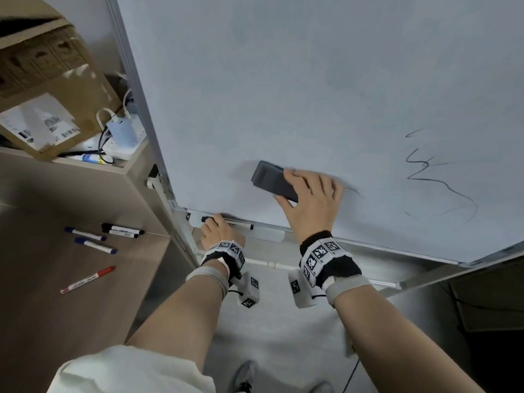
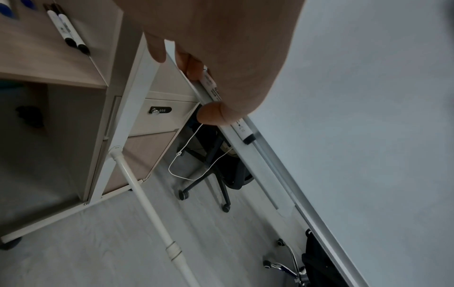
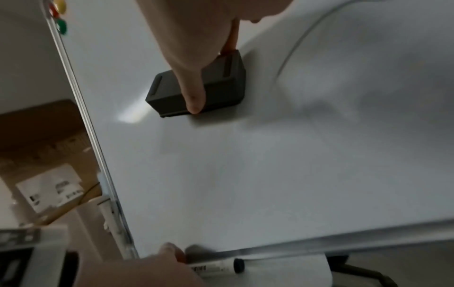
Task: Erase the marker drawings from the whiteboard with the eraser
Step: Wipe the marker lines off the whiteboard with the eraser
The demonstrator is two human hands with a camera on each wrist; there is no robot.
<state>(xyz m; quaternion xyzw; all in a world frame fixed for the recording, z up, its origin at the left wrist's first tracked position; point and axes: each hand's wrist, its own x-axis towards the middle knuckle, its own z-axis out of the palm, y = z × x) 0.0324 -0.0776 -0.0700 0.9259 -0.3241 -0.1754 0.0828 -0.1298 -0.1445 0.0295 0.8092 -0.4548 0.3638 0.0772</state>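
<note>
Dark plastic eraser (image 1: pixel 273 180) sits clamped in your right hand (image 1: pixel 309 205) — flat to the whiteboard (image 1: pixel 312 80) for wiping; your left hand (image 1: pixel 219 231) grips the tray (image 1: pixel 269 235) — likely bracing.

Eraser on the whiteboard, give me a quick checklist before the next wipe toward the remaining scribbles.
1. Right hand grips the eraser: ok.
2. Eraser face flat against the whiteboard: ok, seen from the right wrist.
3. Marker drawings all erased: not ok, black lines remain on the right.
4. Path from eraser to those lines free: ok.
5. Left hand steady on the tray, over the marker: ok.
6. Eraser pad clean: cannot tell.
</note>
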